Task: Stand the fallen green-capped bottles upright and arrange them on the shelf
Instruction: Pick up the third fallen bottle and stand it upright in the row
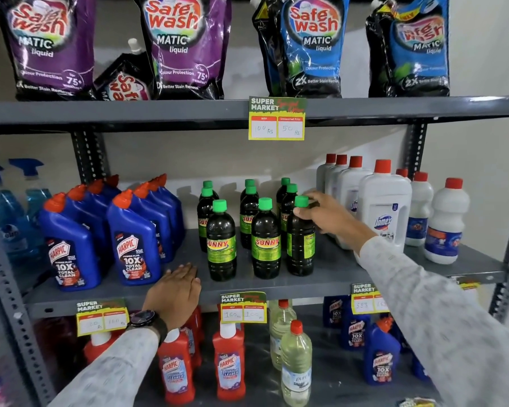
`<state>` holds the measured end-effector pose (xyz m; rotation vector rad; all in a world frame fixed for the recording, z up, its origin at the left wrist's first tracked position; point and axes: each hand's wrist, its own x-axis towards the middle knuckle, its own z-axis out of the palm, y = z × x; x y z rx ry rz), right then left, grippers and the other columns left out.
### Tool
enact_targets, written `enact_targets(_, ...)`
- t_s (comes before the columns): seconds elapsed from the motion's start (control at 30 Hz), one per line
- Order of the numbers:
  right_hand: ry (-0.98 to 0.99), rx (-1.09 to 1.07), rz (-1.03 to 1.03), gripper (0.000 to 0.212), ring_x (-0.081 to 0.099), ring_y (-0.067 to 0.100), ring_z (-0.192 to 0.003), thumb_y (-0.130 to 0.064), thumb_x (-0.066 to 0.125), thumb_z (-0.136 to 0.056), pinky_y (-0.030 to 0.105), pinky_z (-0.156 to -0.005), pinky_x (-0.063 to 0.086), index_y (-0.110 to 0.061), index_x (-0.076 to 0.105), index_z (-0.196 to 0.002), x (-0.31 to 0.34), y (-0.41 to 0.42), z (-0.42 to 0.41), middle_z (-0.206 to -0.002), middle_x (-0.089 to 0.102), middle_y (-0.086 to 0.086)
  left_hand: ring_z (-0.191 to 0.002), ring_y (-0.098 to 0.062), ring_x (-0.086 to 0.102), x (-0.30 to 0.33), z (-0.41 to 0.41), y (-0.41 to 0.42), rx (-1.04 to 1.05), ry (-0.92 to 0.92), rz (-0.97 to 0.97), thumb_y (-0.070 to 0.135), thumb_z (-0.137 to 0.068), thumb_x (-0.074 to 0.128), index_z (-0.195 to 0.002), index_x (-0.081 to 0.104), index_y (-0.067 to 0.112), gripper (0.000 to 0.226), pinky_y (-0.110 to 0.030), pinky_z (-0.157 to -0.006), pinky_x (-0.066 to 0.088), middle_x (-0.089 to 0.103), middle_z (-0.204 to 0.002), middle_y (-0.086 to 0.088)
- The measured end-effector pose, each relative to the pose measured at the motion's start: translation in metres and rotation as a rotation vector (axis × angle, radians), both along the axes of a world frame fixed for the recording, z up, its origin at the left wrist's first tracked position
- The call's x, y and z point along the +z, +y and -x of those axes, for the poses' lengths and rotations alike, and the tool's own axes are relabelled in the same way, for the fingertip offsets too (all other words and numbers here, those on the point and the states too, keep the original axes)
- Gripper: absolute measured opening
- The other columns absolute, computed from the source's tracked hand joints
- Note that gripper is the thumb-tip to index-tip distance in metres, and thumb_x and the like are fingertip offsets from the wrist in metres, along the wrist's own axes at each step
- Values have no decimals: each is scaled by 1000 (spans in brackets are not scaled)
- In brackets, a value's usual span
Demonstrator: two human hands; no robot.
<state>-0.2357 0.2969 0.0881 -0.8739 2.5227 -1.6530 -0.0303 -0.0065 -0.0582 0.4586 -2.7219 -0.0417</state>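
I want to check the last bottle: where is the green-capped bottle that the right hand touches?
In the head view, that green-capped bottle stands upright on the middle shelf, front right of its group, beside the white Domex bottles; the right hand holds its neck.

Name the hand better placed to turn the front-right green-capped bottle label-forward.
Right. The right hand already grips that bottle at its neck; the left hand lies flat on the shelf edge.
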Motion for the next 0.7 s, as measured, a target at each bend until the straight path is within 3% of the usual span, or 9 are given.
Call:
enact_targets(0.1, -98, 61, 93, 29, 66, 11, -103, -11, 72, -91, 27, -71, 43, -33, 71, -109, -1, 3, 3, -102, 76, -12, -153, -13, 23, 0, 0, -1, 6, -26, 0, 39, -105, 17, -156, 29, 15, 58, -34, -127, 15, 27, -165, -1)
enact_targets(0.23, -49, 43, 115, 29, 68, 15, -98, -1, 77, -85, 25, -84, 51, -28, 74, -95, -6, 2, 6, -86, 79, -12, -154, -13, 21, 2, -1, 0, 8, -43, -5, 39, -105, 16, -157, 26, 15, 58, -34, -127, 14, 25, -166, -1)
enact_targets(0.3, -4, -13, 97, 30, 69, 19, -102, -12, 86, -79, 38, -98, 52, -21, 72, -104, -10, 1, 6, -99, 77, -2, -154, -13, 21, 2, 0, 1, 9, -46, -4, 39, -105, 16, -157, 26, 15, 58, -34, -127, 14, 25, -166, -1)
enact_targets(0.33, 43, -59, 59, 39, 68, 20, -103, -21, 90, -75, 40, -98, 52, -18, 70, -109, -11, 0, 5, -105, 75, 1, -154, -12, 21, 2, 0, 1, 10, -51, -3, 39, -105, 16, -157, 26, 15, 58, -34, -127, 14, 24, -166, -1)
enact_targets(0.43, 182, -190, -21, 57, 64, 15, -92, -44, 93, -67, 37, -83, 53, -19, 63, -109, -16, -3, -2, -99, 67, -4, -154, -12, 20, 2, 0, 1, 13, -59, -2, 40, -105, 15, -157, 25, 16, 59, -35, -127, 14, 23, -167, -1)
enact_targets(0.53, 184, -171, 7, 54, 64, 11, -95, -48, 88, -73, 36, -83, 52, -21, 63, -113, -19, -2, -4, -104, 67, -7, -154, -12, 20, 2, -1, 0, 13, -58, -3, 39, -105, 15, -157, 26, 16, 58, -35, -127, 14, 24, -167, -1)
enact_targets(0.63, 11, -32, 152, 31, 67, 21, -111, -22, 77, -86, 37, -96, 50, -26, 68, -115, -17, 1, 1, -111, 73, -5, -154, -12, 19, 2, 0, 1, 12, -46, -10, 39, -105, 16, -157, 27, 16, 58, -34, -128, 12, 24, -166, -1)
enact_targets(0.7, -45, 41, 157, 35, 67, 24, -114, -4, 71, -86, 44, -105, 48, -24, 70, -115, -18, 2, 5, -113, 76, 0, -154, -12, 19, 2, 0, 1, 14, -52, -5, 39, -105, 16, -157, 26, 16, 58, -34, -128, 12, 23, -167, -1)
